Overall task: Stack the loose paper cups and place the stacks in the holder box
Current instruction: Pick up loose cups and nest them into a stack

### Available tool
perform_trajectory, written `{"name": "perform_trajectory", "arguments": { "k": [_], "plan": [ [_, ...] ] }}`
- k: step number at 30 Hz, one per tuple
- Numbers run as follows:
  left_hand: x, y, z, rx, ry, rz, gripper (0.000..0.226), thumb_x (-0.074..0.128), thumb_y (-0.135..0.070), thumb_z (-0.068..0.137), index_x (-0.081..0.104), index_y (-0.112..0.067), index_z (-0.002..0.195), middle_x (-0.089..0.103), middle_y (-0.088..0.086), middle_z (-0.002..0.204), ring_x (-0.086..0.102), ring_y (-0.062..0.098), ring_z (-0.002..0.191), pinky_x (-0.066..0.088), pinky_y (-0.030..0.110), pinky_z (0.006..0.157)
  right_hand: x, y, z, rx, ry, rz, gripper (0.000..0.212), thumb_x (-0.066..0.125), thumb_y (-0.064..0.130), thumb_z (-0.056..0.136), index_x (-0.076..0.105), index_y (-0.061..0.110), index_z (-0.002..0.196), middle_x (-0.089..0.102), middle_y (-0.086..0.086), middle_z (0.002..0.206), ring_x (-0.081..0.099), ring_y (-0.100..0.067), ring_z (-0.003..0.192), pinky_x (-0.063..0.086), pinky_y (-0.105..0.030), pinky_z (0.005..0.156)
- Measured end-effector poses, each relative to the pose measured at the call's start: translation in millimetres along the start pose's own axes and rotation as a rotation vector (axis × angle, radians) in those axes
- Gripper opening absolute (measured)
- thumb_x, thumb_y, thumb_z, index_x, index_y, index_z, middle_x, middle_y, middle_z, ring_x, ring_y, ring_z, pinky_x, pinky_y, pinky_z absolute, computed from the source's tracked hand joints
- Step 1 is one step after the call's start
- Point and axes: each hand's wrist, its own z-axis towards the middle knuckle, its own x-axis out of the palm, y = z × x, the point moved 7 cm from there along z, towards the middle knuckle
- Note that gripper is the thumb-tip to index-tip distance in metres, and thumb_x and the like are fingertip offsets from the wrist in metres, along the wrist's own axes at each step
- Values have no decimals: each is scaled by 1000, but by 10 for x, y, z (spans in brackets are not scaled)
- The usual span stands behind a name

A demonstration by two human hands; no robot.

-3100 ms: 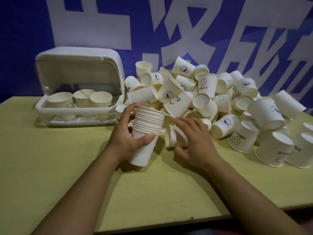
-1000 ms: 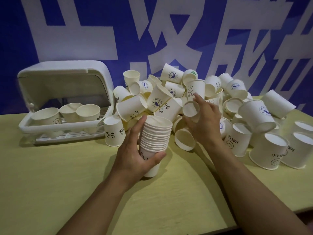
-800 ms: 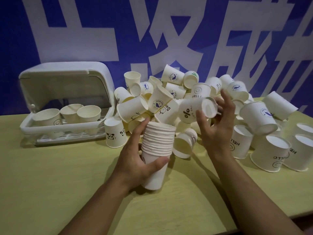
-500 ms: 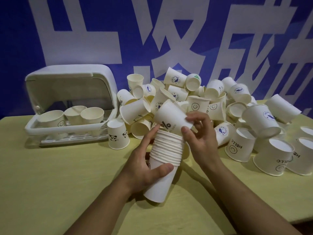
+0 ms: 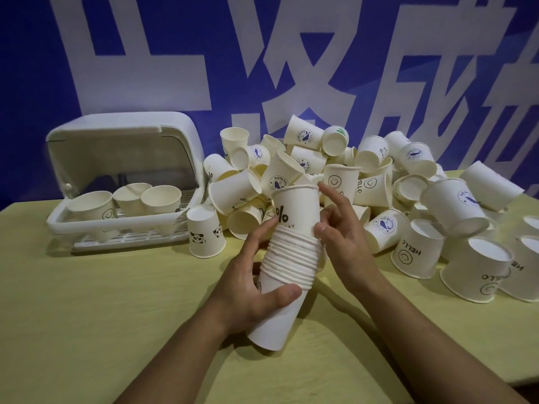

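Over the middle of the counter (image 5: 87, 330), toward its near edge, the left hand (image 5: 248, 290) grips the stack of cups (image 5: 287, 275), thumb across the front, fingers curled round the far side. Stack tilted, base toward the person, mouth leaning away to the right. Whether the base touches the counter, can't tell. Top cup (image 5: 294, 207), with a percent mark on it, sits only part way into the stack, most of its wall above the ribbed rims. Right hand (image 5: 341, 237) pinches this top cup: thumb on the wall just above the rims, fingers reaching up to its lip, loosely spread. Holder box (image 5: 122, 135) at the far left of the counter, lid flipped up, three cup stacks standing upright inside on its rack. One panda-print cup (image 5: 205, 231) stands mouth-down just beside the box's right end. Loose cup pile (image 5: 364, 176) covers the far right of the counter, cups lying on their sides, some mouth-down near the right edge. Blue wall banner (image 5: 291, 53) with big white characters behind.
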Motion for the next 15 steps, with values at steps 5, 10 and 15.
{"name": "perform_trajectory", "arguments": {
  "k": [5, 10, 15],
  "plan": [
    [-106, 73, 5, -5, -113, -60, 103, 78, -57, 57, 21, -65, 142, 52, -34, 127, 61, -4, 112, 57, 28, 86, -54, 33, -33, -44, -12, -55, 34, 57, 41, 86, 74, 24, 110, 62, -3, 93, 62, -17, 90, 50, -23, 82],
    [-163, 21, 0, -5, -155, -44, 97, 75, -58, 56, 20, -75, 135, 46, -49, 121, 57, -15, 109, 50, 7, 76, -72, 27, -20, -43, 9, -126, 26, 57, 32, 88, 75, 26, 106, 59, -4, 98, 58, -4, 88, 46, -15, 80],
    [-251, 56, 13, 20, -231, -54, 106, 76, -57, 58, 11, -75, 140, 48, -12, 147, 57, 0, 123, 51, 24, 92, -254, -240, 65, 5, 152, -830, 61, 54, -1, 88, 57, 49, 123, 50, 13, 129, 42, -13, 125, 40, -32, 100]
  ]
}}
